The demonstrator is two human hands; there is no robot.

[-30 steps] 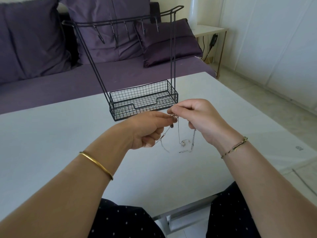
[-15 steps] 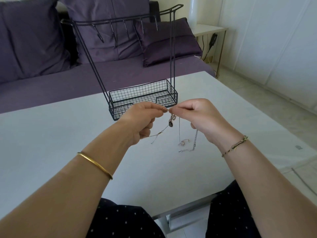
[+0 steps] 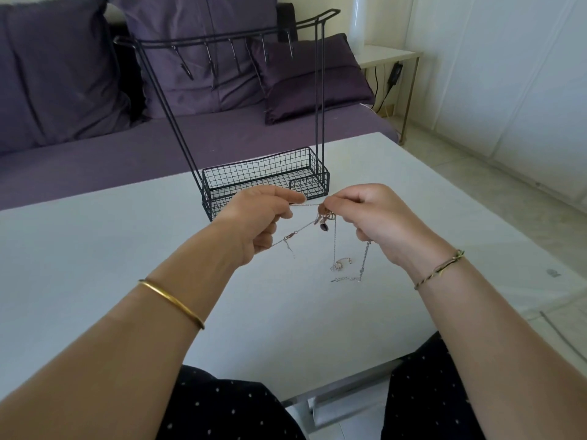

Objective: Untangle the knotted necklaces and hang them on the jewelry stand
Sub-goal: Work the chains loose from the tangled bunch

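Head view: seemingly light, limp necklaces (image 3: 364, 263) are being pinched by the left hand (image 3: 257, 223) and right hand (image 3: 374, 220), likely best gripped right beside the knot (image 3: 325, 218).

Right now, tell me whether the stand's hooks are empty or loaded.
Empty: no chain hangs from the hooks of the jewelry stand; the left hand and right hand pinch the knotted necklaces.

Knotted thin necklaces (image 3: 325, 219) dangling, black wire stand (image 3: 266, 182) upright
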